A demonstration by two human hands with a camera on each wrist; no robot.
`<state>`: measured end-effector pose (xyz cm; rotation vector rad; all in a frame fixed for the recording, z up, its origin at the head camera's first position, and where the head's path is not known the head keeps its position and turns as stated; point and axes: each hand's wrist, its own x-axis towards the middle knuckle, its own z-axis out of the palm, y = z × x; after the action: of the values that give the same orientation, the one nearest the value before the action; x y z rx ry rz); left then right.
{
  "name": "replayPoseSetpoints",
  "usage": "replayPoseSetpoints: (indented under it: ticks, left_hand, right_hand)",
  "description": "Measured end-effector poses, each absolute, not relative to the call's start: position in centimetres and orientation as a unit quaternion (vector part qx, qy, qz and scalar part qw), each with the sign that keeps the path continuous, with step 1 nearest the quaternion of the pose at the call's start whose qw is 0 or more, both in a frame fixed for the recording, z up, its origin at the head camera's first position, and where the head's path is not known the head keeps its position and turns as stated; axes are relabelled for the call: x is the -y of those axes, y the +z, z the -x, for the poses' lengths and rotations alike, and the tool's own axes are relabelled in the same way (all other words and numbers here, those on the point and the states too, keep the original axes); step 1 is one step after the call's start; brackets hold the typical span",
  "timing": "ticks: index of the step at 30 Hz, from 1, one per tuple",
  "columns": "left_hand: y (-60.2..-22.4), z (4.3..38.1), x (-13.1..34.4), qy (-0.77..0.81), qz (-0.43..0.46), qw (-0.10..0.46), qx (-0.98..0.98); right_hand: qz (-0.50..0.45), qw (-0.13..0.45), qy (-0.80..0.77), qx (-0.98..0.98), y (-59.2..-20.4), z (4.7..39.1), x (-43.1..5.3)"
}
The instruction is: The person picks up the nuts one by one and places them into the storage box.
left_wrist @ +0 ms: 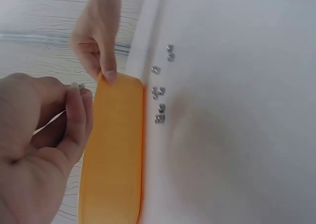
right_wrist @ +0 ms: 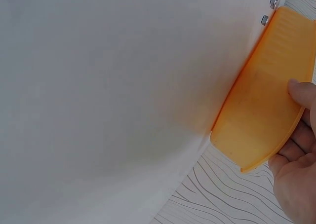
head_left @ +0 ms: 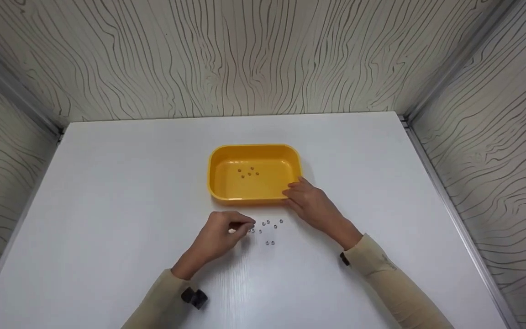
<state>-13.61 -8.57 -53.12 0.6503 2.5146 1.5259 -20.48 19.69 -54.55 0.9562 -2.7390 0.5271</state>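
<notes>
A yellow plastic bin (head_left: 267,186) stands on the white table, with several small metal nuts (head_left: 249,174) on its floor. My right hand (head_left: 315,205) grips the bin's rim at the near right corner, thumb on the outer wall and fingers over the edge, as the right wrist view shows. In front of the bin, my left hand (head_left: 217,235) pinches a small metal nut (left_wrist: 82,87) between thumb and fingertips, mostly hidden by them. Several more nuts (head_left: 275,226) lie loose on the table just right of the left fingertips.
The white table (head_left: 121,183) reaches back to a wood-grain patterned wall (head_left: 244,59). Similar panels rise at both sides, with metal rails along the table's edges. A dark wrist device (head_left: 194,298) sits at the left sleeve.
</notes>
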Motion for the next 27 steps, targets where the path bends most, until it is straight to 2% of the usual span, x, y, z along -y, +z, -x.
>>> replayPoseSetpoints:
  ticks: [6,19,27]
  left_hand:
    - [-52.2,14.2,8.6,0.604,-0.117,0.11,-0.781]
    - [-48.6,17.6,6.7,0.663,-0.042,0.082,-0.743]
    - [-47.8,20.3,5.7,0.687,-0.014,0.055,-0.724]
  right_hand:
    - [-0.325,0.096,0.175,0.924,-54.4,20.4,-19.7]
    - [-0.334,0.096,0.189,0.918,-54.4,20.5,-19.8]
    - [-0.335,0.09,0.183,0.92,-54.4,20.7,-19.9]
